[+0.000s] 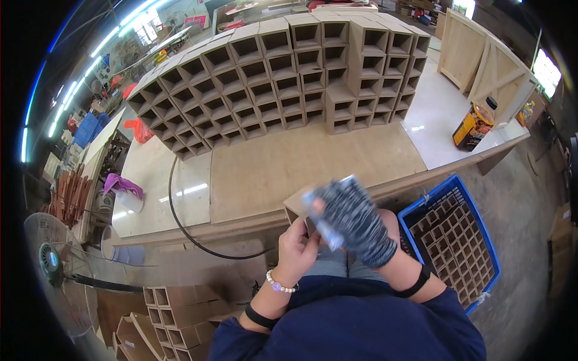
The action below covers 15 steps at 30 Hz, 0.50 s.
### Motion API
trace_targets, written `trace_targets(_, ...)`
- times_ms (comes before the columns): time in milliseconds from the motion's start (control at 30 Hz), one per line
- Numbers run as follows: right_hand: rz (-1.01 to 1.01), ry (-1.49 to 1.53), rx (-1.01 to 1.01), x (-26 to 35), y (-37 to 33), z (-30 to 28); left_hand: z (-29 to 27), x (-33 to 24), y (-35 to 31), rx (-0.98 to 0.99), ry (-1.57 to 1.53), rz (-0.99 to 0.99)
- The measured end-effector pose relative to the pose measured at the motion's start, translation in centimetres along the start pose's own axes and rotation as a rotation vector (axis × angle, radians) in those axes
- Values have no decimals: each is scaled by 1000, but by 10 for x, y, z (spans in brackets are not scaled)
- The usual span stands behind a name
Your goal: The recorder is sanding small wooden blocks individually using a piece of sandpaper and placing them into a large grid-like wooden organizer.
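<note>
My left hand [296, 248], bare with a beaded bracelet at the wrist, grips a small brown open-ended box [294, 203] by its near edge at the table's front. My right hand [355, 225] wears a grey knitted glove and is closed over a bluish-white piece [329, 233], smeared by motion, whose kind I cannot make out. It is right beside the left fingers and covers much of the box. Beyond both hands, many similar brown boxes [263, 91] are stacked in rows on the table, their open ends facing me.
A blue crate [495, 256] with brown boxes stands right of my legs. On the table [265, 180] are a dark-capped jar [474, 127] and a white container under purple cloth [127, 195]. A black hose [174, 204] hangs over the edge; a fan [57, 265] and more boxes [180, 313] are at left.
</note>
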State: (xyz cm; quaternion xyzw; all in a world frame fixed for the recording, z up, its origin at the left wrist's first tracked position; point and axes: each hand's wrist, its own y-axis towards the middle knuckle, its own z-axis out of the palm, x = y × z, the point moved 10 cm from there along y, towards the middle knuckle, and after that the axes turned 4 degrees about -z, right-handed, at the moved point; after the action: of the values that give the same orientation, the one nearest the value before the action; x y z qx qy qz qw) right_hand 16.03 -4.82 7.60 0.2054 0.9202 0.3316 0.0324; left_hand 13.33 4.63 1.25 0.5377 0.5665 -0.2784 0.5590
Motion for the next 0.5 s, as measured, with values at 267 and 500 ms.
trace_targets(267,313,89,-51,-80,-34,5,-12,1,-2,45,-740,-100)
trace_targets(500,395,383,-189,-80,-46,-4,2,37,-3,-23,-1479,-488)
